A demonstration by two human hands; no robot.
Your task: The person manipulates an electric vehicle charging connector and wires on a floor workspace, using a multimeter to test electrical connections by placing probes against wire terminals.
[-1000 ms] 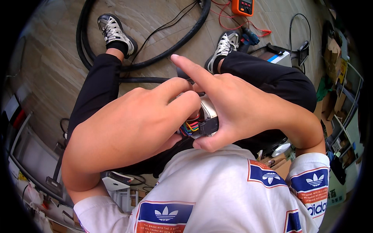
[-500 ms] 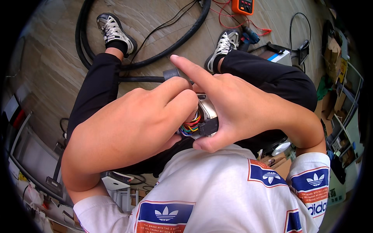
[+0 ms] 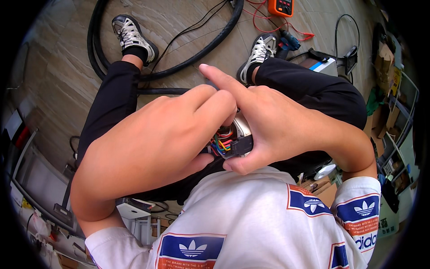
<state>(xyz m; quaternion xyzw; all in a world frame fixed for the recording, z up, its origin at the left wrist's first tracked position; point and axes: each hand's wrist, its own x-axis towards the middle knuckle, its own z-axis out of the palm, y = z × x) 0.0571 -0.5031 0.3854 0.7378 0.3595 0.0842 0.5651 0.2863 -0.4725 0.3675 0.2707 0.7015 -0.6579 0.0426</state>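
Both hands meet over my lap around a compact silver-edged connector housing (image 3: 244, 125). A bundle of coloured wires (image 3: 221, 142) shows inside it, beside a small black plastic piece (image 3: 242, 145). My right hand (image 3: 282, 125) cradles the housing from the right, thumb below it and index finger stretched out past it. My left hand (image 3: 156, 139) has its fingers bent over the top of the housing, with its fingertips hidden behind the knuckles. Part of the housing is covered by both hands.
Thick black cable (image 3: 179, 68) loops on the tiled floor between my feet. An orange multimeter (image 3: 281, 6) with red leads, a blue drill (image 3: 289, 42) and a grey case (image 3: 322, 66) lie ahead. Metal frames (image 3: 22, 161) stand at left; cardboard (image 3: 383, 67) is piled at right.
My left hand's bent fingers have moved up and slightly right, uncovering more wires. The grey cylinder seen half a second ago behind the hands is now covered. My right hand is nearly still.
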